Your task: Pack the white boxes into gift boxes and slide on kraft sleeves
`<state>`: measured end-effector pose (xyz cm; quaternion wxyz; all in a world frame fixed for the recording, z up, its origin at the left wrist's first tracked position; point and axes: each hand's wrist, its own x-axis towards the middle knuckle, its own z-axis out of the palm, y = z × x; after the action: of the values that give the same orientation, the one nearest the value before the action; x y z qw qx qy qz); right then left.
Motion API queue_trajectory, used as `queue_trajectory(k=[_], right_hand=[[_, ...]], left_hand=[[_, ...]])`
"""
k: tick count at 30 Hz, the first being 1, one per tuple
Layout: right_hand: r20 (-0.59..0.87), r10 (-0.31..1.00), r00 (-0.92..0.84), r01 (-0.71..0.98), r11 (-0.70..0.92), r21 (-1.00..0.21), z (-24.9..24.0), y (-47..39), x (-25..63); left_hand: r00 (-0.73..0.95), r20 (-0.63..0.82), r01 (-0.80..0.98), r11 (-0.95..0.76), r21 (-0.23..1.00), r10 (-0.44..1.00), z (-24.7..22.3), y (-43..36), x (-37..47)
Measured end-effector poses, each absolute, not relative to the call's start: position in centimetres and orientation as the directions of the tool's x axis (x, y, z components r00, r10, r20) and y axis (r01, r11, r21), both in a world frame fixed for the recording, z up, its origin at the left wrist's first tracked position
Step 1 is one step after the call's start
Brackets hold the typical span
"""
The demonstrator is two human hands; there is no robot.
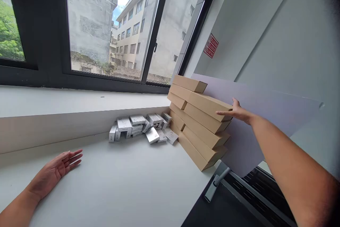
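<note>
My left hand [60, 168] is open above the white surface [119, 184], palm turned inward and fingers stretched out, holding nothing. My right hand [237, 112] reaches to the near end of a stack of long brown cardboard boxes [204, 129]. Its thumb and fingers are spread apart by an upper box; whether they touch the cardboard I cannot tell. One shorter brown box [190, 83] lies on top of the stack. Left of the stack, against the low wall, several small white printed boxes [124, 124] lie in a loose pile, some upright, some tilted.
A window with a dark frame [106, 81] stands behind the white sill [66, 101]. A pale translucent sheet [265, 110] leans behind the stack on the right. A grey tool with a flat head [211, 189] lies below the stack. A red sign [211, 45] hangs on the wall.
</note>
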<state>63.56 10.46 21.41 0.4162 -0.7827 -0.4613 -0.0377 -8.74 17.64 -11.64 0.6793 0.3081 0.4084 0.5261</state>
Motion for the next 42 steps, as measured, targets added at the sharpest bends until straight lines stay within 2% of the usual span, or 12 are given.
queue_trajectory(k=[6,11,16,18,20,23,28,31,34,37,40,42], right_hand=[[0.493,0.614,0.616,0.660,-0.063,-0.748,18.2,10.8,63.2],[0.661,0.449,0.601,0.652,0.203,-0.731,19.2,10.1,59.5],[0.892,0.397,0.215,0.632,0.640,-0.437,17.5,4.9,48.5],[0.898,0.428,0.106,0.571,0.713,-0.407,13.8,2.9,42.6],[0.850,0.527,0.023,0.443,0.756,-0.481,9.3,1.6,37.2],[0.674,0.717,-0.178,0.252,0.695,-0.673,3.0,1.1,31.9],[0.440,0.820,-0.365,0.108,0.507,-0.855,-3.5,3.1,29.7],[0.220,0.935,-0.277,0.054,0.244,-0.968,-6.4,4.0,29.5],[0.017,0.998,-0.057,0.009,0.017,-1.000,-9.1,4.1,28.8],[0.015,0.997,0.073,0.013,0.014,-1.000,-10.6,3.9,27.9],[0.052,0.996,0.073,0.037,0.050,-0.998,-10.6,3.3,27.3],[0.072,0.995,0.068,0.040,0.069,-0.997,-10.4,2.5,27.1]], left_hand=[[0.053,-0.231,-0.479,0.227,0.848,0.972,-10.3,16.7,-7.9],[0.061,-0.213,-0.494,0.215,0.843,0.975,-10.0,16.6,-7.9],[-0.102,-0.004,-0.166,-0.013,0.986,0.995,-9.1,15.6,-5.1],[-0.002,0.026,-0.169,-0.025,0.985,1.000,-7.7,13.9,-3.5],[0.227,-0.014,-0.278,0.079,0.957,0.974,-6.1,12.0,-2.2],[0.389,-0.111,-0.261,0.225,0.939,0.915,-4.7,9.2,-1.8],[0.065,-0.187,0.080,0.182,0.980,0.980,-5.8,6.6,-3.8],[0.049,-0.162,0.147,0.154,0.977,0.985,-7.4,6.6,-5.2],[0.175,-0.173,0.161,0.145,0.976,0.969,-8.8,7.0,-5.7],[0.202,-0.170,0.114,0.149,0.982,0.964,-9.4,7.8,-4.7],[0.142,-0.133,0.042,0.128,0.991,0.981,-9.0,9.1,-2.2],[0.255,-0.197,-0.085,0.225,0.971,0.947,-8.6,9.5,-0.1]])
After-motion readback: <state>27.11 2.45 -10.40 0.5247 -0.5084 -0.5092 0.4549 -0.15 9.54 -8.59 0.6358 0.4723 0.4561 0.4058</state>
